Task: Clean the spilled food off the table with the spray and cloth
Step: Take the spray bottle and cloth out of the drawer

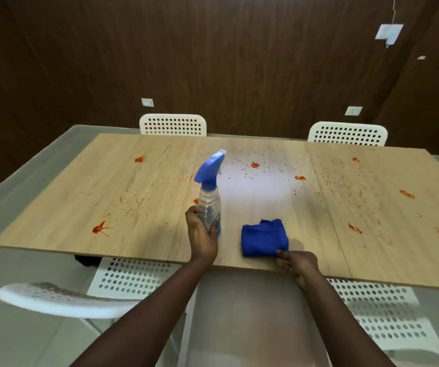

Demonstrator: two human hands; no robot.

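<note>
We see red food splashes (101, 228) scattered over one wooden table (54, 229). Our left hand (202, 234) grips one clear spray bottle (210, 192), upright, its blue nozzle pointing away to the right. Our right hand (296, 263) pinches one folded blue cloth (264, 237) near the front edge. Four white chairs (173, 125) surround the table.

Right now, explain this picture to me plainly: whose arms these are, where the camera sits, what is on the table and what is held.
There is no machine here: a person wears one camera on the head, looking down at their own arms. The left hand grips a clear spray bottle with a blue trigger head. The right hand pinches the near corner of a folded blue cloth lying on the wooden table. Red food splatters dot the tabletop. White perforated chairs stand around it.
</note>
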